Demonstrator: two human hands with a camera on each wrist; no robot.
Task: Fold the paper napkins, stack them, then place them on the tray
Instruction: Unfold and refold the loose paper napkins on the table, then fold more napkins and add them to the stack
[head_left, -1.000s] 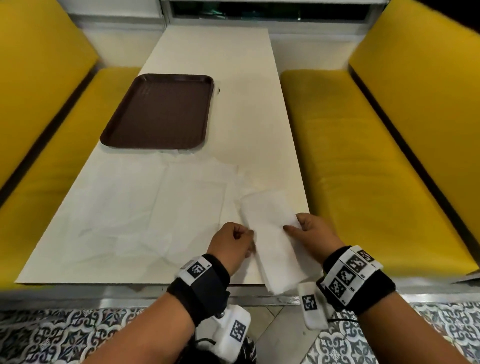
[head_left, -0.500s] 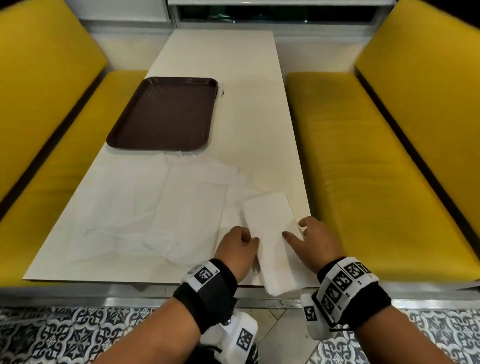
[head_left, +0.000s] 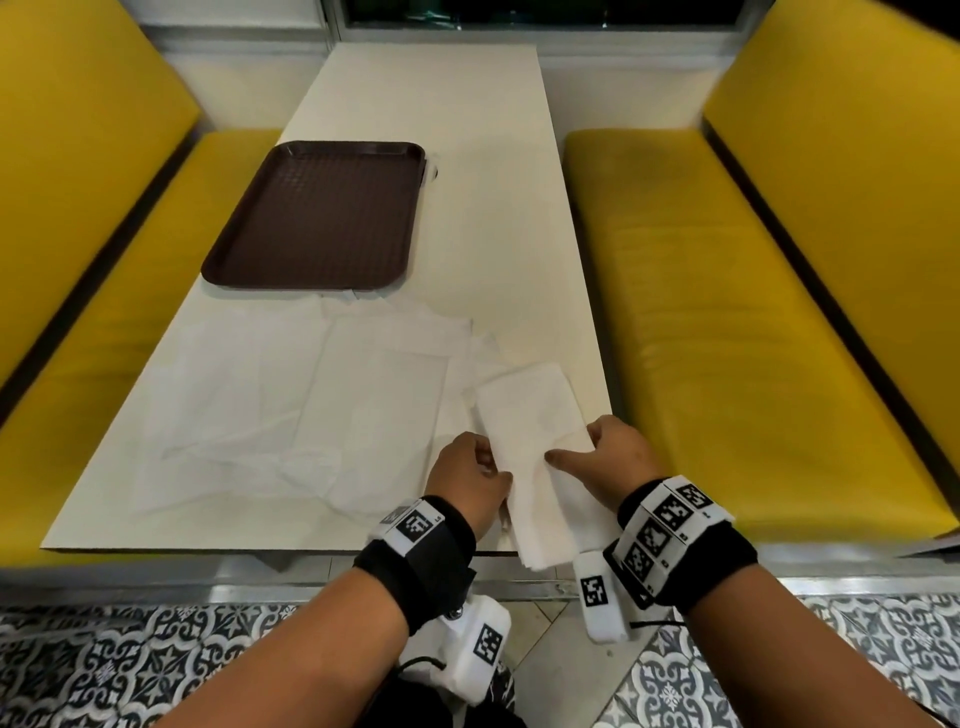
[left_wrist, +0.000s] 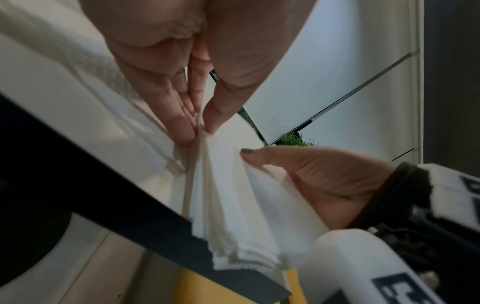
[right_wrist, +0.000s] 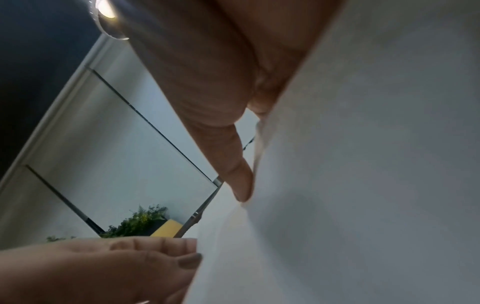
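Patterned floor tiles (head_left: 130, 670) under me, white table (head_left: 441, 130) btwn yellow benches (head_left: 727, 312). Folded napkin (head_left: 524, 415) at table's near right corner, long axis running away from me, near end overhanging. My left hand (head_left: 467, 475) pinches its left edge, right hand (head_left: 608, 457) grips the right edge, thumb on top. Loose napkins (head_left: 311, 395) beyond-left; brown tray (head_left: 322, 208) farther, bare.

The brown plastic tray (head_left: 317, 215) lies far left on the white counter (head_left: 509, 234); unfolded white paper napkins (head_left: 291, 405) lie before it, the folded white napkin stack (head_left: 535, 415) at their right.
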